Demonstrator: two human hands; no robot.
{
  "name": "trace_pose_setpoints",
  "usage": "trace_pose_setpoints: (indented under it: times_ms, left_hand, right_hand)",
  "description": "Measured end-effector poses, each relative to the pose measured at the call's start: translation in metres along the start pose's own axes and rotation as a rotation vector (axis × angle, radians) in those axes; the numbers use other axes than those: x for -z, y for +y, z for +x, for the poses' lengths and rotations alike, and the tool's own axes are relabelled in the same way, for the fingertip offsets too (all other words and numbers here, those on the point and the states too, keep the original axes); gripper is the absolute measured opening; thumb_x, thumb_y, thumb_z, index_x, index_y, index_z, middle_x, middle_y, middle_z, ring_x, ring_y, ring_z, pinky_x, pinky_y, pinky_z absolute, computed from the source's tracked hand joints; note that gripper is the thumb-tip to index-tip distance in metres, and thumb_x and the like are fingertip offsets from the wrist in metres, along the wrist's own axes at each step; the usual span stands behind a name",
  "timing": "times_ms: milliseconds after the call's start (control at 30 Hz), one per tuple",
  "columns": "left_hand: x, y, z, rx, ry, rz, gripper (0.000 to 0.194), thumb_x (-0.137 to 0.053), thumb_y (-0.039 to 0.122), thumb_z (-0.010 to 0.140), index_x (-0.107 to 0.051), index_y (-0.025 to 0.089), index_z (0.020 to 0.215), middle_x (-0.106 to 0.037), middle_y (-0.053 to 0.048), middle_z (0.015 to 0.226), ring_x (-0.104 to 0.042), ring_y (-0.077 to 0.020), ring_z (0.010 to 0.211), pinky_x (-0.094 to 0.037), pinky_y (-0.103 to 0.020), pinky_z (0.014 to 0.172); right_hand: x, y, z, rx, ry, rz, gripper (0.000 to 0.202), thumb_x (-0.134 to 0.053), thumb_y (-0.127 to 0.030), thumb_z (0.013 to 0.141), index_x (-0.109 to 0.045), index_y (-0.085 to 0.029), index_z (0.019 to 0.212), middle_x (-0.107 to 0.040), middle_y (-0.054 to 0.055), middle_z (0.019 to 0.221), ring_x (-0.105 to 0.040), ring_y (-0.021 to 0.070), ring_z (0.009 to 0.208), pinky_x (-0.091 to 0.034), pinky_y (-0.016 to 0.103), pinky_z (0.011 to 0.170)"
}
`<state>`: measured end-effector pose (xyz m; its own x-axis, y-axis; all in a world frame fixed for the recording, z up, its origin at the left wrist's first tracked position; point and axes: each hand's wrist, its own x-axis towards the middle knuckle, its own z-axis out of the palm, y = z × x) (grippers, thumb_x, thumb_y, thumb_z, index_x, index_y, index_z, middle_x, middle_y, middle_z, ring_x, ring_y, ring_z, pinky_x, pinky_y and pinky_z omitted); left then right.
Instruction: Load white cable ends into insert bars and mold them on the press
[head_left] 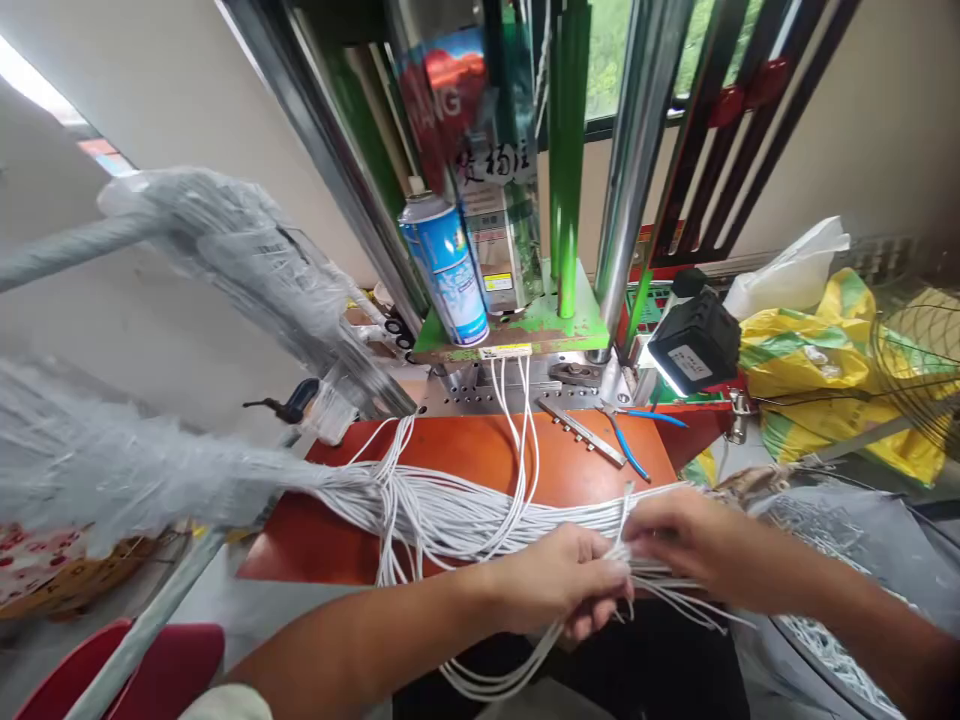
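Dozens of thin white cables point(465, 510) lay bundled across an orange-red board point(450, 440), some looping over its near edge. The left hand point(570, 580) was closed on several strands, thumb pressed against fingers; the right hand point(675, 530) curled just beside it, though whether it gripped anything I couldn't tell (blur hid its fingertips). A hard, uneven pull could have slipped strands free or knotted the crossing loops. Behind lay a narrow grey metal strip with small pegs point(581, 433) and blue-handled pliers point(656, 416), where a dragged loop might have snagged. Farther back, a blue-and-white spray can point(450, 275) stood near the edge of a green metal plate point(585, 330); a jolt could have toppled it.
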<state>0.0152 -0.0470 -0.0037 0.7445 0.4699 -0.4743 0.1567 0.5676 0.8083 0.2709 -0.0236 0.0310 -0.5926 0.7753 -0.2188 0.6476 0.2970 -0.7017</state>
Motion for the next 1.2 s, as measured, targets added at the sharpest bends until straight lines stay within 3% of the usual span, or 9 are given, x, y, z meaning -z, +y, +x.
trace_pose_setpoints:
  times_ms: [167,300,367,433,567,667,767,867,1200]
  left_hand:
    - [0.01,0.022,0.031,-0.009,-0.041,-0.067,0.048,-0.071,0.061,0.085,-0.061,0.014,0.09,-0.058,0.002,0.06,-0.049,-0.0067,0.042,-0.038,-0.016,0.04]
    - [0.013,0.037,0.052,0.012,-0.092,-0.139,0.049,-0.075,0.059,0.082,-0.061,0.013,0.091,-0.062,-0.001,0.065,-0.058,-0.0102,0.048,-0.049,-0.02,0.048]
    - [0.018,0.044,0.062,-0.02,-0.054,-0.156,0.051,-0.076,0.06,0.08,-0.062,0.012,0.086,-0.063,-0.004,0.065,-0.06,-0.0125,0.049,-0.051,-0.023,0.048]
    - [0.028,0.047,0.069,-0.092,0.057,-0.178,0.051,-0.075,0.061,0.081,-0.061,0.011,0.083,-0.058,-0.002,0.061,-0.054,-0.01,0.045,-0.042,-0.02,0.042]
    - [0.066,0.041,0.067,-0.155,0.284,-0.233,0.044,-0.071,0.055,0.088,-0.06,0.014,0.098,-0.039,0.01,0.055,-0.023,-0.0016,0.04,-0.013,-0.015,0.038]
    - [0.088,0.03,0.059,-0.149,0.36,-0.223,0.044,-0.072,0.055,0.088,-0.058,0.015,0.1,-0.043,0.009,0.057,-0.026,-0.0022,0.04,-0.016,-0.014,0.037]
    - [0.095,0.022,0.055,-0.169,0.396,-0.18,0.047,-0.077,0.055,0.082,-0.06,0.012,0.094,-0.057,0.001,0.068,-0.053,-0.0082,0.048,-0.042,-0.018,0.042]
    - [0.092,0.023,0.055,-0.127,0.352,-0.143,0.05,-0.078,0.057,0.079,-0.062,0.011,0.091,-0.063,-0.003,0.071,-0.062,-0.0139,0.053,-0.054,-0.025,0.048]
    - [0.076,0.028,0.07,-0.049,0.245,0.053,0.041,-0.062,0.054,0.089,-0.061,0.014,0.084,-0.057,0.002,0.056,-0.049,-0.0083,0.037,-0.036,-0.018,0.037]
  right_hand:
    - [0.022,0.026,0.018,-0.048,0.136,0.21,0.027,-0.061,-0.041,0.096,-0.073,-0.019,0.085,-0.071,0.003,0.082,-0.063,0.0189,0.077,-0.047,0.03,0.072]
    - [0.015,0.018,0.051,-0.142,0.493,0.436,0.039,-0.057,-0.052,0.097,-0.071,-0.017,0.108,-0.074,0.007,0.095,-0.068,0.0225,0.086,-0.054,0.034,0.079]
    - [0.006,0.013,0.069,-0.074,0.508,0.465,0.041,-0.051,-0.052,0.101,-0.069,-0.019,0.116,-0.074,0.008,0.105,-0.069,0.0235,0.097,-0.055,0.036,0.087]
    - [-0.006,0.013,0.082,0.024,0.457,0.514,0.042,-0.043,-0.052,0.105,-0.067,-0.02,0.118,-0.073,0.008,0.112,-0.069,0.0233,0.102,-0.055,0.037,0.091]
    - [-0.037,0.033,0.093,-0.024,0.724,0.161,0.036,-0.037,-0.042,0.107,-0.063,-0.02,0.118,-0.07,0.012,0.11,-0.066,0.0255,0.096,-0.052,0.041,0.087]
    - [-0.06,0.045,0.087,-0.077,0.674,-0.389,0.025,-0.042,-0.032,0.104,-0.064,-0.02,0.106,-0.064,0.011,0.095,-0.058,0.0274,0.085,-0.044,0.041,0.075]
    - [-0.072,0.045,0.078,-0.079,0.66,-0.594,0.025,-0.042,-0.029,0.104,-0.06,-0.021,0.089,-0.059,0.008,0.083,-0.052,0.026,0.077,-0.038,0.039,0.069]
    - [-0.076,0.044,0.073,-0.037,0.708,-0.465,0.024,-0.043,-0.035,0.106,-0.058,-0.021,0.094,-0.06,0.005,0.082,-0.057,0.0231,0.075,-0.039,0.036,0.07]
    - [-0.08,0.047,0.074,-0.041,0.624,-0.285,0.025,-0.037,-0.034,0.109,-0.059,-0.024,0.117,-0.069,0.002,0.094,-0.068,0.0199,0.075,-0.043,0.033,0.063]
